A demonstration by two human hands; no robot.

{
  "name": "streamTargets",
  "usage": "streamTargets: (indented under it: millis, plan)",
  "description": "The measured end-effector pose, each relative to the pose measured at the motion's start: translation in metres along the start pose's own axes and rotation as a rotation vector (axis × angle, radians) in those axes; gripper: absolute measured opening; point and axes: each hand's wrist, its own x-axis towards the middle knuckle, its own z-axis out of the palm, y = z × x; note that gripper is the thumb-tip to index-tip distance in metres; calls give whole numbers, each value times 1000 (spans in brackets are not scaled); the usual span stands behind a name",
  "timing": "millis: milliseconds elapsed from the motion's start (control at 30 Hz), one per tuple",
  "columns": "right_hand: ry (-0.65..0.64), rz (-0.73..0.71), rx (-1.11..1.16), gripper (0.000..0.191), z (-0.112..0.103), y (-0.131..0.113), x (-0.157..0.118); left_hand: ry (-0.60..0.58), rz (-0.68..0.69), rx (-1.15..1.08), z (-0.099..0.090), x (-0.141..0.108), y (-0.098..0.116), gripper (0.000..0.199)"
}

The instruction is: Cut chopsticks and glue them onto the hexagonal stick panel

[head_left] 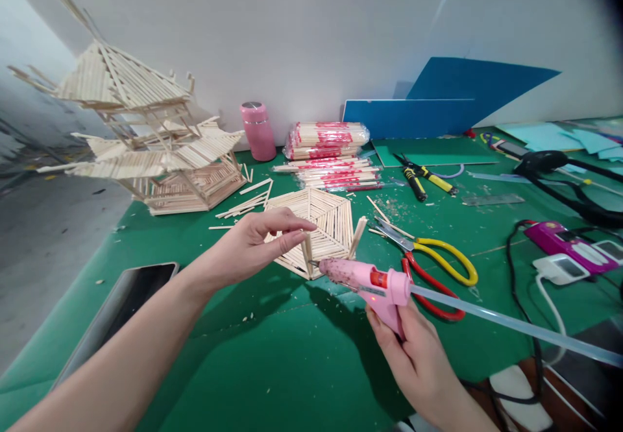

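Observation:
My left hand [272, 244] pinches the top of a short upright wooden stick [306, 250] at the near corner of a hexagonal stick panel [335, 215]. In my right hand [418, 354] is a pink hot glue gun [365, 279], with a long clear glue stick [511, 327] running out of its back. The gun's nozzle points left and is at the foot of the upright stick; whether it touches is too small to tell. Another short upright post [358, 236] stands at the panel's right corner. The panel lies flat on the green table [233, 367].
A stick-built pagoda [185, 159] stands at the left, a phone [121, 309] near it. Behind are a pink flask [258, 132] and wrapped chopsticks [331, 143]. Red-and-yellow-handled scissors [438, 263], pliers [423, 179], a power strip [569, 247] and cables lie to the right.

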Motion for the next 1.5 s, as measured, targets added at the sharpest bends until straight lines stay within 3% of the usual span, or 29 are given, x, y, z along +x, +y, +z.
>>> streamTargets:
  millis: [1500]
  plan:
    - [-23, -14, -158, 22, 5, 4, -7, 31, 1, 37, 1, -3, 3, 23]
